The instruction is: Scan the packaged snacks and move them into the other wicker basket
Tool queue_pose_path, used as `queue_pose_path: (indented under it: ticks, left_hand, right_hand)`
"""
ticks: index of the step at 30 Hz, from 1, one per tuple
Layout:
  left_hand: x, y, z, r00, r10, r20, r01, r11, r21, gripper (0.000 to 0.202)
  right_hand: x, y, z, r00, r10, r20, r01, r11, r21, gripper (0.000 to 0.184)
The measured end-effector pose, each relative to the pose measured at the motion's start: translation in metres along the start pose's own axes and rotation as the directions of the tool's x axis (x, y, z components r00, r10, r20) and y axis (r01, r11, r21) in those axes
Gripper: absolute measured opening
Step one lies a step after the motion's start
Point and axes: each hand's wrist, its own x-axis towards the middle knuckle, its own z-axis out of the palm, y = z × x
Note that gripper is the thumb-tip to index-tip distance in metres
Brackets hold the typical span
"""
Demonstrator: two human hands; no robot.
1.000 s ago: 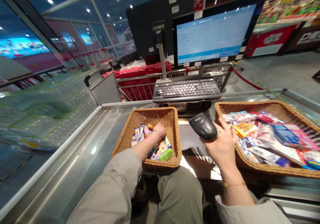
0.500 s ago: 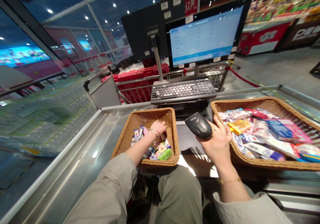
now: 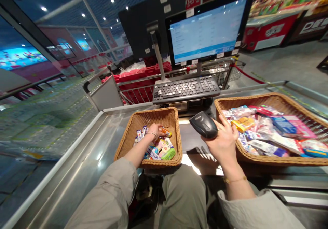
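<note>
My left hand (image 3: 154,131) is inside the smaller wicker basket (image 3: 180,137), its fingers closed on a small orange tube-shaped pack (image 3: 165,131). Around it in the basket lie several small packaged goods, among them a green pack (image 3: 169,154) and blue-and-white sticks (image 3: 139,134). My right hand (image 3: 222,138) grips a black handheld barcode scanner (image 3: 204,125) above the counter, between the two baskets. The scanner's handle is mostly hidden by my fingers.
A larger wicker basket (image 3: 256,98) full of bagged and boxed goods stands on the right. Behind the baskets are a keyboard (image 3: 187,88) and a lit monitor (image 3: 207,31). Bare metal counter (image 3: 97,154) extends to the left.
My left hand has shifted a little left within the small basket, and the orange tube-shaped pack now shows in its fingers. My right hand still holds the scanner in nearly the same place.
</note>
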Motion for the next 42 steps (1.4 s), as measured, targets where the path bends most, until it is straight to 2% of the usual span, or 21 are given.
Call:
queue_pose_path:
  ticks: [3,8,11,13,15,17,19,25,30,36,42]
  left_hand:
    - [-0.004,0.0,-0.004,1.0,0.025,0.019,-0.025,0.999,0.045,0.061]
    - [-0.011,0.006,-0.012,0.996,0.083,0.013,-0.084,0.989,0.123,0.037]
    - [-0.016,0.01,-0.022,0.989,0.142,-0.044,-0.133,0.979,0.155,0.03]
    - [-0.022,0.011,-0.031,0.975,0.185,-0.125,-0.161,0.97,0.182,0.031]
    - [-0.032,0.011,-0.04,0.932,0.242,-0.271,-0.184,0.958,0.221,0.033]
    - [-0.043,0.011,-0.047,0.85,0.292,-0.439,-0.197,0.948,0.25,0.036]
    - [-0.052,0.011,-0.052,0.774,0.3,-0.557,-0.19,0.95,0.247,0.04]
    - [-0.067,0.015,-0.059,0.66,0.221,-0.718,-0.157,0.975,0.157,0.041]
    - [-0.07,0.022,-0.058,0.592,0.193,-0.782,-0.18,0.978,0.106,0.043]
    - [-0.069,0.037,-0.054,0.539,0.21,-0.815,-0.217,0.97,0.107,0.046]
    - [-0.066,0.048,-0.056,0.535,0.199,-0.821,-0.252,0.965,0.07,0.048]
  right_hand:
    - [0.0,0.002,0.001,1.0,-0.005,0.003,0.005,1.0,-0.004,0.033]
    - [-0.002,0.001,0.001,1.0,-0.021,0.019,0.021,1.0,-0.006,0.034]
    - [-0.003,0.001,0.002,0.999,-0.028,0.024,0.028,1.0,-0.004,0.033]
    - [-0.003,0.001,0.003,0.999,-0.034,0.031,0.034,0.999,-0.008,0.033]
    - [-0.004,0.001,0.004,0.999,-0.033,0.035,0.034,0.999,-0.02,0.032]
    - [-0.004,-0.001,0.005,0.999,-0.033,0.037,0.034,0.999,-0.041,0.032]
    - [-0.006,-0.003,0.005,0.999,-0.034,0.04,0.036,0.997,-0.066,0.031]
    - [-0.01,-0.014,0.002,0.997,-0.055,0.054,0.063,0.987,-0.146,0.019]
    - [-0.01,-0.021,-0.002,0.996,-0.071,0.05,0.078,0.982,-0.171,0.016]
    - [-0.01,-0.025,-0.004,0.995,-0.09,0.043,0.096,0.98,-0.176,0.016]
    - [-0.011,-0.024,-0.003,0.995,-0.097,0.021,0.099,0.978,-0.182,0.012]
